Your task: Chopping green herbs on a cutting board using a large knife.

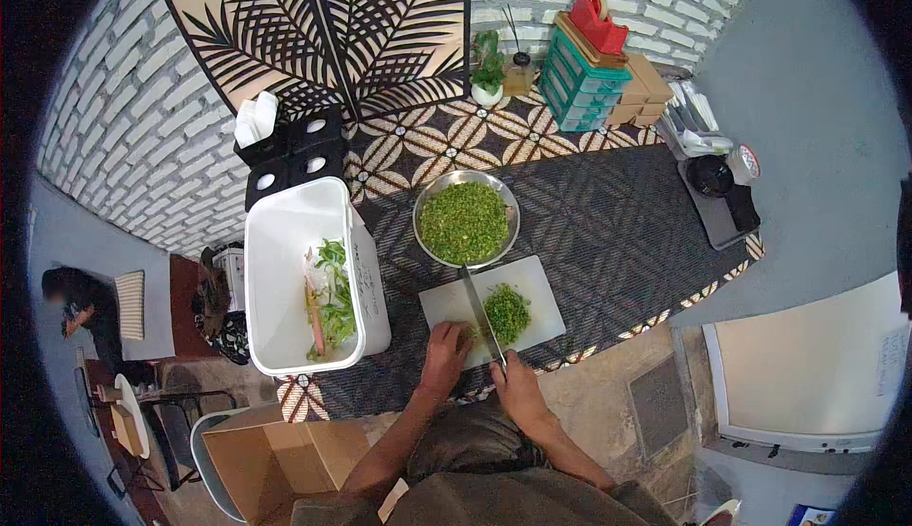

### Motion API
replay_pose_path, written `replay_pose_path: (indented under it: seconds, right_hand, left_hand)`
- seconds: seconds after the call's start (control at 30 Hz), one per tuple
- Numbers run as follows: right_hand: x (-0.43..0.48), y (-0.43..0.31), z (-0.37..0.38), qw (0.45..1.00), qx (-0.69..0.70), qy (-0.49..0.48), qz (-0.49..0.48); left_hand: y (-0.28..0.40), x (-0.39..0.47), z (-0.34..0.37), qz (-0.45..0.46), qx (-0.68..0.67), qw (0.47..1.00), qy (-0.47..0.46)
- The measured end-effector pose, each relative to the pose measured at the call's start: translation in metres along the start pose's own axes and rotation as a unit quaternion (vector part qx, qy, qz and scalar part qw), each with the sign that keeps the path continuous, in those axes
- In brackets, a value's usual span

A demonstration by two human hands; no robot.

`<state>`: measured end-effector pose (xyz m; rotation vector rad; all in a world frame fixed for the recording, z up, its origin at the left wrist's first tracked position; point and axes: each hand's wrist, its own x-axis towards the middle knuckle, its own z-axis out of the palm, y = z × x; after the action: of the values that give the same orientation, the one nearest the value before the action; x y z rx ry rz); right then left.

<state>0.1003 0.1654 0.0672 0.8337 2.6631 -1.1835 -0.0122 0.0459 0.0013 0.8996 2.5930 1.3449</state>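
My right hand [519,388] is closed on the handle of a kitchen knife [479,306], whose blade points away across a white cutting board [545,291]. My left hand [447,356] rests at the board's left front edge, fingers curled; whether something lies under them cannot be told. A small heap of finely chopped greens [507,313] sits on the board, right of the blade. Just beyond the board stands a steel bowl [516,202] filled with chopped greens [463,223]. The knife's tip is close to the bowl's near rim.
A tall white plastic bin [285,276] with leaves and stalks stands at left. Behind are black boxes [285,162], a potted plant [488,73] and a teal drawer unit [581,91]. A grey tray [719,225] lies at right; an open cardboard box [285,455] is below left. A person [92,312] is far left.
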Motion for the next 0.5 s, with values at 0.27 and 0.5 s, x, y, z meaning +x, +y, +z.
replay_pose_path:
  seconds: [0.27, 0.5]
  right_hand:
    - [-0.001, -0.007, -0.021, 0.998, 0.041, -0.033, 0.036]
    - [-0.004, -0.002, -0.015, 0.998, 0.046, -0.025, 0.019]
  left_hand:
    - [0.006, 0.004, -0.007, -0.038, -0.037, 0.998, -0.028]
    - [0.011, 0.007, -0.004, 0.01, -0.007, 1.0, -0.006]
